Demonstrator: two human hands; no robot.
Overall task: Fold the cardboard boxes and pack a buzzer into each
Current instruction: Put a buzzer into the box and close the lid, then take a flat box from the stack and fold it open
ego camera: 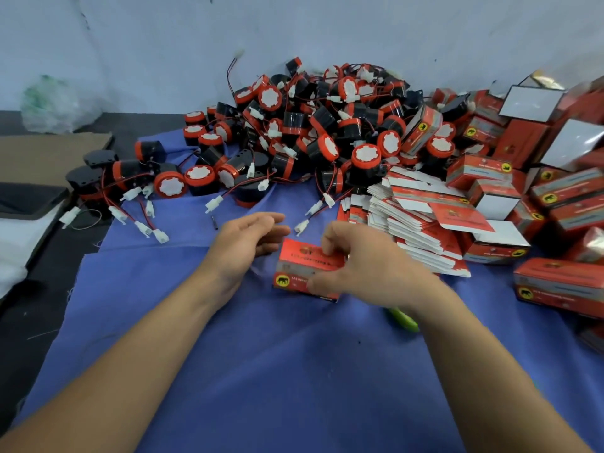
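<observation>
Head view: two bare forearms reach out over a blue cloth (228,371) spread on the worktop.
Green thing (405,320): near, half hidden under the right wrist; I cannot tell what it is.
Right hand (366,266): grasping a red box (304,269), fingers curled over its top, thumb on the near face.
Box: mid-cloth, already squared up. Its ends are hidden, so closed or filled cannot be told.
Left hand (248,243): released, fingers loosely bent and holding nothing, just left of the box.
Flat boxes (421,237): fanned stack to the right, just beyond the right hand.
Made-up boxes (555,286): heaped at the right edge.
Buzzers (327,125): big far pile, with red wires and white plugs trailing toward the hands.
Step in hand: probably readying this box for a buzzer.
Doing it well: keep the right hand's grasp light so the walls stay square. Let the free left hand lift one buzzer clear of the tangle, then tuck wire and plug inside before closing the flap.
</observation>
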